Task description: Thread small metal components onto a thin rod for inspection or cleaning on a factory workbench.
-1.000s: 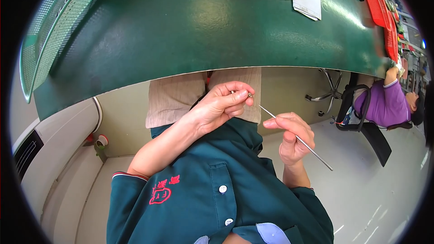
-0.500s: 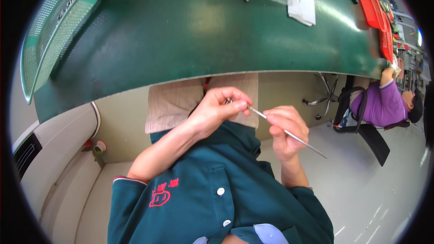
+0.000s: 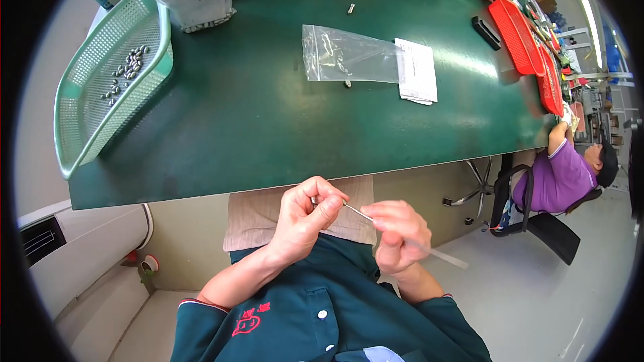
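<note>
My left hand (image 3: 305,218) is closed, its thumb and forefinger pinching a small metal piece at the near end of a thin metal rod (image 3: 359,212). A ring-like bit of metal (image 3: 314,201) shows at the left fingers. My right hand (image 3: 399,231) grips the rod between thumb and fingers; the rod slants down to the right, its far end blurred by motion. Both hands are in front of the table's near edge, above my lap. What exactly sits between the left fingertips is mostly hidden.
On the green table (image 3: 248,134) lie a clear plastic bag (image 3: 349,57), folded white paper (image 3: 417,70) and small metal parts. A green basket (image 3: 70,94) holds several metal pieces. Filled bags (image 3: 201,0) stand behind it. Red baskets (image 3: 515,37) and a seated person in purple (image 3: 557,177) are at right.
The view has tilted up, showing more of the table. My hands still hold the rod and small piece; the rod's free end is now smeared by motion.
</note>
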A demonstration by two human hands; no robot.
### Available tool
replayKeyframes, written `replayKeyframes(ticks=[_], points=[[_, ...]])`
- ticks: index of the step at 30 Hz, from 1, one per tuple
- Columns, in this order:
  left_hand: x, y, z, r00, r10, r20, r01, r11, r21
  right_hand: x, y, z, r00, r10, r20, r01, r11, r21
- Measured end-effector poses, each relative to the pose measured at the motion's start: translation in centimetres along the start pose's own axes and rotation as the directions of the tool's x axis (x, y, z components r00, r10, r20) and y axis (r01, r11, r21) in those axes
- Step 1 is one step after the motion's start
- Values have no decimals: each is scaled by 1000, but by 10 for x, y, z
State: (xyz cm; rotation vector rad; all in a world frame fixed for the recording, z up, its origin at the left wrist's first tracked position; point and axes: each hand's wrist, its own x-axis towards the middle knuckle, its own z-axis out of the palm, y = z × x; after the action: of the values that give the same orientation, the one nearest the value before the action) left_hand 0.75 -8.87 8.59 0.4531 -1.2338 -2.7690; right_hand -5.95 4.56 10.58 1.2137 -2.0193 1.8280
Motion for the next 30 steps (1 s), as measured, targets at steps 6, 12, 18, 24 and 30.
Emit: replayKeyframes(ticks=[6, 12, 18, 24, 30], points=[[5, 11, -5, 1000, 9, -5, -10, 960, -280, 19, 9, 19, 999, -33, -32, 35, 997, 67], [3, 26, -10, 977, 192, -98, -201, 974, -103, 38, 10, 31, 996, 69, 52, -82, 940, 331], [3, 45, -17, 970, 162, -183, -174, 983, -51, 50, 19, 48, 964, -248, 93, 236, 964, 124], [-1, 46, -23, 988, 125, -91, -149, 926, -346, 57, 15, 57, 991, -111, 74, 86, 954, 289], [-2, 55, -29, 967, 151, -204, -163, 985, -46, 66, 24, 65, 992, -32, 121, -18, 918, 396]])
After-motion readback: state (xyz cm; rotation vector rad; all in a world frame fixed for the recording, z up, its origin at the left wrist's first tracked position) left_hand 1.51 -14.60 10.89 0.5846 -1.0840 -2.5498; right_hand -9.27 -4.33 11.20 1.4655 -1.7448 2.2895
